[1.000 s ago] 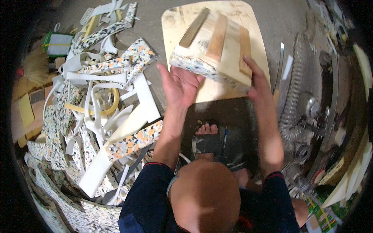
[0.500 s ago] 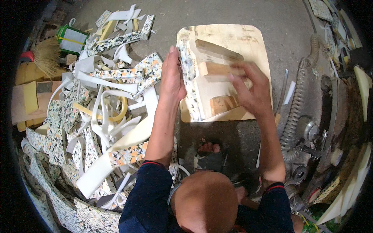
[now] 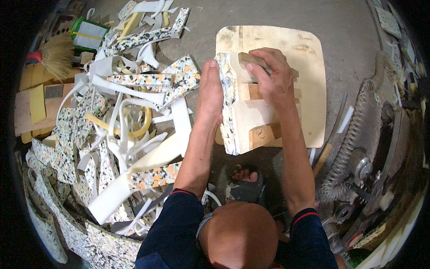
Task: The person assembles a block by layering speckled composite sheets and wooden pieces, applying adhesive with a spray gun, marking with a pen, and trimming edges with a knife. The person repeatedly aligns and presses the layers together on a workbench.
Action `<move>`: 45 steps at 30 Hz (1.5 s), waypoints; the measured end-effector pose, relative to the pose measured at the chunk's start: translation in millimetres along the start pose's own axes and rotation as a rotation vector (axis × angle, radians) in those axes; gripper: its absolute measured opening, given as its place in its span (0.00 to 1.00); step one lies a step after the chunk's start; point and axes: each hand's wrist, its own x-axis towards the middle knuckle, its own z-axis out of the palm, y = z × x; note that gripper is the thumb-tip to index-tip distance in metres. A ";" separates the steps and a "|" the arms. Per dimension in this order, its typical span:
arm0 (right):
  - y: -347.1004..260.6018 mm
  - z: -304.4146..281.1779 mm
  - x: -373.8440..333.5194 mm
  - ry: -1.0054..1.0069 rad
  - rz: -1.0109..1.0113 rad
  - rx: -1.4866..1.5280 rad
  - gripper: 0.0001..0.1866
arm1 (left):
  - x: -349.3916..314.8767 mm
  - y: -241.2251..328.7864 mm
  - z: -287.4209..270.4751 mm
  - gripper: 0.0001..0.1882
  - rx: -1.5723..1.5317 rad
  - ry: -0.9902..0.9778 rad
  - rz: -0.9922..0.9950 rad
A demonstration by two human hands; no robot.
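A wooden piece (image 3: 257,111) with several wood battens across it stands over a pale plywood board (image 3: 309,89) with rounded corners. A layer of speckled foam (image 3: 229,112) runs along its left side. My left hand (image 3: 209,89) lies flat against that foam, fingers straight and together. My right hand (image 3: 274,78) is closed around the farthest batten (image 3: 248,59), with the thumb on its near side. Below it, the middle batten (image 3: 255,91) is partly hidden by my right hand and forearm. The nearest batten (image 3: 264,134) shows beside my right forearm.
Speckled foam offcuts and white strips (image 3: 121,130) are heaped on the left. A straw broom (image 3: 56,60) and a green-edged container (image 3: 87,35) lie beyond. To the right are a wooden-handled blade (image 3: 329,143), a ribbed hose (image 3: 351,130) and machine parts (image 3: 360,168).
My right hand has moved from over the middle batten to the farthest one and closed on it. The wooden piece has shifted toward me, its near end now past the board's edge.
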 end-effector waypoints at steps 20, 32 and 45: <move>-1.2 6.1 -5.6 0.054 -0.162 -0.100 0.15 | -3.4 7.8 0.6 0.23 0.333 -0.040 0.139; -7.7 3.9 -11.5 0.069 -0.169 -0.122 0.16 | -6.4 3.4 -3.5 0.26 0.364 -0.082 0.167; -29.7 1.5 -95.7 0.314 -0.312 -0.237 0.29 | -46.5 -7.9 -33.1 0.59 0.178 -0.462 0.004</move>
